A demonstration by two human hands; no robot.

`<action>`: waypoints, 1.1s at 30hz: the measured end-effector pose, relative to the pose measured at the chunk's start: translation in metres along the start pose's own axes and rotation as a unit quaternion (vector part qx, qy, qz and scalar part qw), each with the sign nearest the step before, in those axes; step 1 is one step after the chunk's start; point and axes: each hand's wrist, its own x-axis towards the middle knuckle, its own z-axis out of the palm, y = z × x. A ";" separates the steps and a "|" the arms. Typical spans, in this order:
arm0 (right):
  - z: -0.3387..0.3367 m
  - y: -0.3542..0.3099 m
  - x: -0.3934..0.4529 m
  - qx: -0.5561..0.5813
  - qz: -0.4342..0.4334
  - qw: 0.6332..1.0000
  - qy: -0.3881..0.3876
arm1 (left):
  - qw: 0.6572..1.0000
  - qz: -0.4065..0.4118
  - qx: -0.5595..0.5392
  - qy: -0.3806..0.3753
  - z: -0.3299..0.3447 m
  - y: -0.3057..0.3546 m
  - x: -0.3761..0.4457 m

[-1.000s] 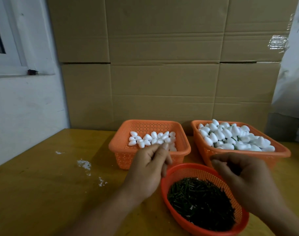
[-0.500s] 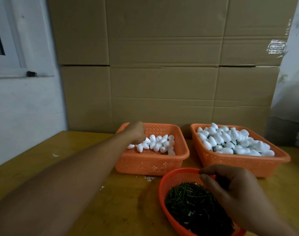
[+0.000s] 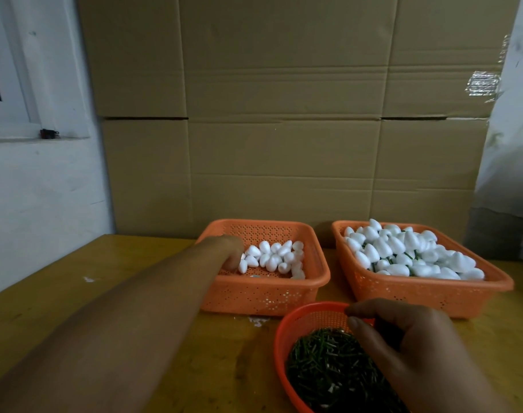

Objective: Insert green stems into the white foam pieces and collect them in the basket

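My left hand (image 3: 228,249) reaches into the left orange basket (image 3: 263,296), fingertips down at the left edge of a small heap of white foam pieces (image 3: 276,254). Its fingertips are hidden, so a grip does not show. My right hand (image 3: 415,338) hovers over the round red basket (image 3: 279,338) of short green stems (image 3: 322,371), fingers and thumb curled round what looks like a dark bunch of stems. The right orange basket (image 3: 427,296) is heaped with foam pieces (image 3: 403,248) that show green stems between them.
All three baskets sit on a yellow wooden table (image 3: 105,293). A wall of cardboard boxes (image 3: 284,144) stands close behind them, and a white wall (image 3: 45,189) is at the left. White foam crumbs (image 3: 257,320) lie on the table.
My left hand went from near the round basket forward into the left orange basket and then lower onto the foam pieces. My right hand stayed curled over the stems.
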 end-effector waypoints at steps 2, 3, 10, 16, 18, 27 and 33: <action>0.000 0.001 0.000 -0.006 0.001 1.000 -0.004 | 1.000 -0.001 0.013 0.004 0.000 0.000 0.000; 0.000 0.001 0.000 -0.007 0.000 1.000 -0.005 | 1.000 -0.002 0.017 0.006 0.000 0.000 -0.001; 0.001 0.001 0.000 -0.006 -0.003 1.000 -0.023 | 0.999 -0.002 0.051 0.003 -0.001 -0.001 0.003; 0.003 0.002 0.000 -0.007 0.001 1.000 -0.023 | 0.998 0.023 0.048 -0.031 0.003 -0.003 0.007; 0.004 0.002 0.000 -0.005 0.000 1.000 -0.025 | 0.998 0.026 0.043 -0.027 0.003 -0.003 0.006; 0.004 0.002 -0.001 -0.002 -0.011 1.000 -0.024 | 0.992 0.063 -0.083 0.068 -0.011 -0.006 -0.005; 0.005 -0.001 -0.002 -0.008 -0.010 0.999 -0.033 | 0.930 0.137 -0.250 0.233 -0.007 0.001 -0.044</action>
